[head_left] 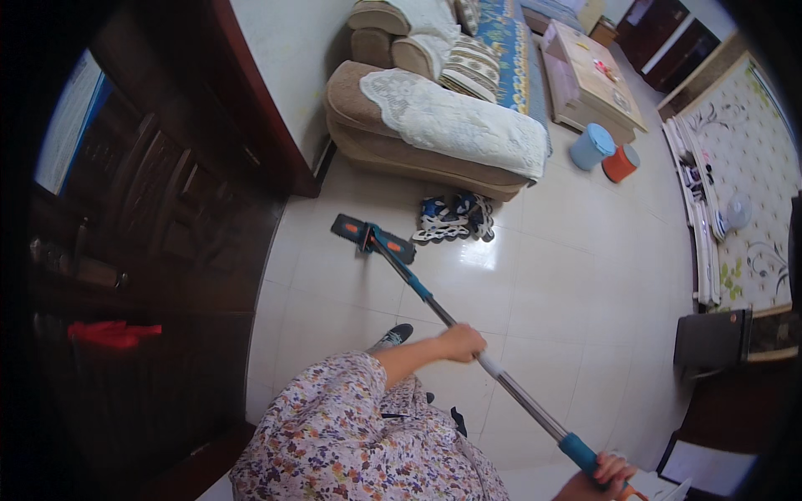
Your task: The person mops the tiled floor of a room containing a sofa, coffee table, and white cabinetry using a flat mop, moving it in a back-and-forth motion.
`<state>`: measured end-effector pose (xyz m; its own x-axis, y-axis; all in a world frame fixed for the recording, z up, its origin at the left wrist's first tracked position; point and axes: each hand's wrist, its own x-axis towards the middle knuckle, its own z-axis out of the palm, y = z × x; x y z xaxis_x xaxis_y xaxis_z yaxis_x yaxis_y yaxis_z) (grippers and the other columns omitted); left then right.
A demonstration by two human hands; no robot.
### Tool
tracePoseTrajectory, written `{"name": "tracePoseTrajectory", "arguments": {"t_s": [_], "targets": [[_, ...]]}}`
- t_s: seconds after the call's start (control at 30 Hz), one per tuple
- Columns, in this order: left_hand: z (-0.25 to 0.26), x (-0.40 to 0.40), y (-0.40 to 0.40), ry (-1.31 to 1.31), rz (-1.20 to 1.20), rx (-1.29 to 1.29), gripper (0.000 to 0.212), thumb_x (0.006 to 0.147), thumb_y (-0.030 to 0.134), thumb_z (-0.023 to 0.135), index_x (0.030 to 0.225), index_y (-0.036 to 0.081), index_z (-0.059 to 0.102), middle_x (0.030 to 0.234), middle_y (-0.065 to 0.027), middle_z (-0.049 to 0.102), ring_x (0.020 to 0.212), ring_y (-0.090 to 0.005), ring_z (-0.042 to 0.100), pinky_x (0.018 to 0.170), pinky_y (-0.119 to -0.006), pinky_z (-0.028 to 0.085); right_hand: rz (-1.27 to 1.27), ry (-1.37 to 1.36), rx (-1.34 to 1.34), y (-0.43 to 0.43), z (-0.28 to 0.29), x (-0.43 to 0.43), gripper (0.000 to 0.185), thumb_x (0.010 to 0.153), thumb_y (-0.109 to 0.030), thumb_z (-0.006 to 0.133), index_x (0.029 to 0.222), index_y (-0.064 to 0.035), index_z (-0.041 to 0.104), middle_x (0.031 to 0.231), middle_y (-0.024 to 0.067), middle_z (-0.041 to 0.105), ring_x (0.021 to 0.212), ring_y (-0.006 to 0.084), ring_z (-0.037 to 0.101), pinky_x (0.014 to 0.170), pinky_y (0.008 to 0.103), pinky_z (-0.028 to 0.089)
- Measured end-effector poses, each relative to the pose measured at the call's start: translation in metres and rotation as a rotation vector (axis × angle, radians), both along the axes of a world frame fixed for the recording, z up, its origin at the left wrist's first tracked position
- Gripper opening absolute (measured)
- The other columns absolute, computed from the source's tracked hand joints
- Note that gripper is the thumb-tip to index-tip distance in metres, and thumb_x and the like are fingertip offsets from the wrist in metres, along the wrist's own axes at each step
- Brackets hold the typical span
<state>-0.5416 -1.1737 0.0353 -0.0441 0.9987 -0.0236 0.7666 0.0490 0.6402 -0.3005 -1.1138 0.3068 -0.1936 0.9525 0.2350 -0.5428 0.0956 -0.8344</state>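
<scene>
I have both hands on the pole of a flat mop [523, 401], a steel tube with teal fittings. My left hand [462, 342] is wrapped around the middle of the pole. Lower right, my right hand [604, 477] grips the teal handle grip [578, 452] near the pole's top end. The dark mop head [395, 247], with orange inserts, is down at the tiled floor [451, 288] between the door side and the sofa. Beside its right end stands a pair of blue and white inline skates [454, 218].
A brown sofa [426, 150] with lace covers borders the floor ahead. On the left is a dark carved door [169, 250] with a red cloth [116, 334]. Blue bin [592, 147], orange bin [621, 164] and coffee table [592, 75] stand farther right. A black speaker-like box [711, 340] is at right.
</scene>
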Motion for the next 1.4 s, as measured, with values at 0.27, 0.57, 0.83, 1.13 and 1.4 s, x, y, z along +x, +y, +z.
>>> {"name": "tracePoseTrajectory", "arguments": {"t_s": [0.27, 0.57, 0.83, 1.13, 1.4], "targets": [[-0.014, -0.131, -0.057, -0.003, 0.322, 0.2, 0.005, 0.058, 0.01, 0.055, 0.061, 0.008, 0.052, 0.062, -0.0084, 0.054, 0.066, -0.0271, 0.053, 0.063, -0.037, 0.041, 0.24, -0.109, 0.157, -0.047, -0.025, -0.131, 0.012, 0.074, -0.012, 0.041, 0.068, -0.0093, 0.03, 0.047, 0.0019, 0.033, 0.045, 0.0109, 0.036, 0.06, 0.0295, 0.035], [0.012, -0.004, -0.049, -0.048, 0.575, 0.281, 0.005, 0.057, 0.013, 0.056, 0.061, 0.01, 0.054, 0.062, -0.0096, 0.054, 0.064, -0.0284, 0.053, 0.061, -0.039, 0.04, 0.559, -0.142, 0.159, -0.003, 0.052, -0.057, 0.009, 0.073, -0.009, 0.042, 0.068, -0.0101, 0.035, 0.049, 0.0004, 0.032, 0.045, 0.0105, 0.031, 0.054, 0.0288, 0.029], [0.053, 0.116, -0.049, -0.251, 0.363, 0.266, 0.014, 0.065, 0.018, 0.054, 0.056, 0.009, 0.049, 0.053, -0.0118, 0.052, 0.055, -0.031, 0.052, 0.052, -0.039, 0.041, 0.457, -0.05, 0.204, -0.002, 0.093, 0.047, 0.015, 0.073, -0.008, 0.044, 0.065, -0.0106, 0.032, 0.047, -0.0007, 0.031, 0.042, 0.0083, 0.029, 0.051, 0.0244, 0.03], [0.026, 0.031, -0.073, -0.189, -0.055, -0.077, 0.006, 0.059, 0.013, 0.051, 0.055, 0.008, 0.053, 0.059, -0.0101, 0.055, 0.064, -0.0286, 0.054, 0.064, -0.041, 0.037, -0.222, -0.063, -0.046, -0.086, 0.041, 0.005, 0.012, 0.078, -0.019, 0.047, 0.069, -0.0115, 0.043, 0.058, -0.0011, 0.037, 0.053, 0.011, 0.038, 0.063, 0.0285, 0.037], [-0.018, -0.143, -0.152, -0.135, 0.332, 0.105, 0.004, 0.058, 0.008, 0.053, 0.062, 0.008, 0.052, 0.069, -0.0109, 0.054, 0.074, -0.0287, 0.051, 0.07, -0.037, 0.035, -0.221, -0.008, -0.096, -0.187, -0.028, -0.128, 0.008, 0.082, -0.018, 0.047, 0.078, -0.0118, 0.048, 0.065, 0.0048, 0.049, 0.066, 0.0192, 0.049, 0.07, 0.0376, 0.041]]}}
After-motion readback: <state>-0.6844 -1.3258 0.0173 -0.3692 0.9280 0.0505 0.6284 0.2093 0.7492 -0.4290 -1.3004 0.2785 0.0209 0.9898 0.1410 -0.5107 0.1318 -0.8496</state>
